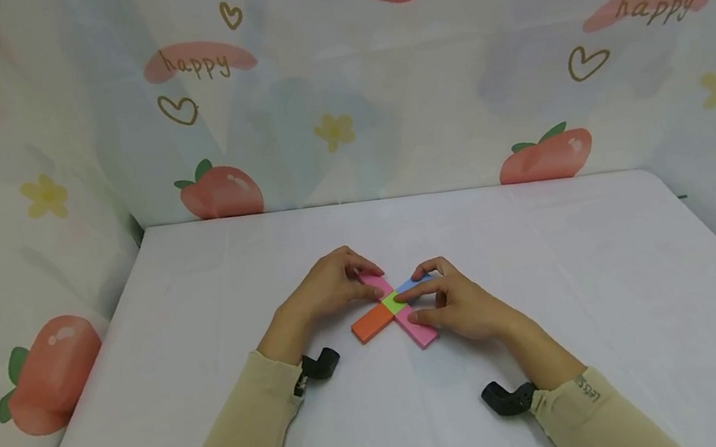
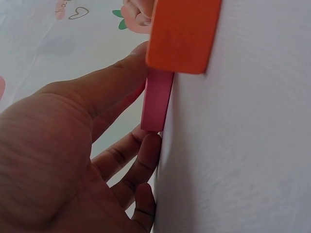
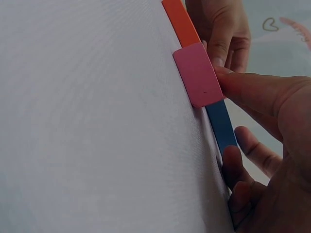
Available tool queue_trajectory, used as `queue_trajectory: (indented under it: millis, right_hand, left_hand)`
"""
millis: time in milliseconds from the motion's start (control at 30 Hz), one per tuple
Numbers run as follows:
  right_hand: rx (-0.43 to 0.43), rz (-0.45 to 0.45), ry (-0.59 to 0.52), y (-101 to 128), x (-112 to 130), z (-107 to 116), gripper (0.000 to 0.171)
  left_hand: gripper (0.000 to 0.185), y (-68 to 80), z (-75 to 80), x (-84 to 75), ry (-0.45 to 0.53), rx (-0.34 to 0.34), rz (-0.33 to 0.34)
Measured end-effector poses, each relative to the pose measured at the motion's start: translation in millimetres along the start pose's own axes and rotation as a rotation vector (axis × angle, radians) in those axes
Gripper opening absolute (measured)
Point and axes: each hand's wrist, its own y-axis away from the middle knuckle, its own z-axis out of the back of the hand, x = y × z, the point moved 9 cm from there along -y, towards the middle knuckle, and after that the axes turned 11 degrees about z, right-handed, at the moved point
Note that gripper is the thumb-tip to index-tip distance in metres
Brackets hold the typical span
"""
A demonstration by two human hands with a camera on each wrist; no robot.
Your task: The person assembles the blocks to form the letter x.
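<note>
Flat coloured blocks form a cross on the white table. A small green block (image 1: 389,302) is at its middle, with an orange block (image 1: 372,323) on the near left arm. My left hand (image 1: 334,282) pinches the far pink block (image 1: 374,281) between thumb and fingers; its other fingertips are low at that block's end in the left wrist view. My right hand (image 1: 463,299) spreads over the right side. Its index fingertip touches the green block, and its thumb rests on the near pink block (image 3: 198,75). Other fingers touch the blue block (image 3: 221,124) at its outer end.
A white cloth covers the table (image 1: 212,278). Patterned curtains (image 1: 380,95) stand along its back and sides. A black wrist device (image 1: 321,364) is on my left wrist, and another black device (image 1: 508,397) is on the right one, both close above the table.
</note>
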Motion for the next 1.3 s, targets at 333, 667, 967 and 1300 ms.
queue_trajectory:
  millis: [333, 667, 967, 1300]
  right_hand:
    - [-0.007, 0.004, 0.006, 0.7, 0.2, 0.3, 0.028]
    - [-0.005, -0.019, 0.013, 1.0, -2.3, 1.2, 0.027]
    - [-0.008, -0.016, 0.017, 1.5, -0.8, 1.7, 0.027]
    - [-0.008, -0.008, 0.009, 1.1, 0.7, 0.9, 0.027]
  left_hand:
    - [0.03, 2.9, -2.7, -1.5, -0.023, 0.013, 0.008]
    - [0.03, 0.4, -2.5, -3.2, -0.058, 0.004, 0.0]
    - [0.031, 0.1, -2.6, -4.0, -0.065, 0.009, -0.01]
    - [0.032, 2.3, -1.8, -4.3, -0.063, 0.016, -0.021]
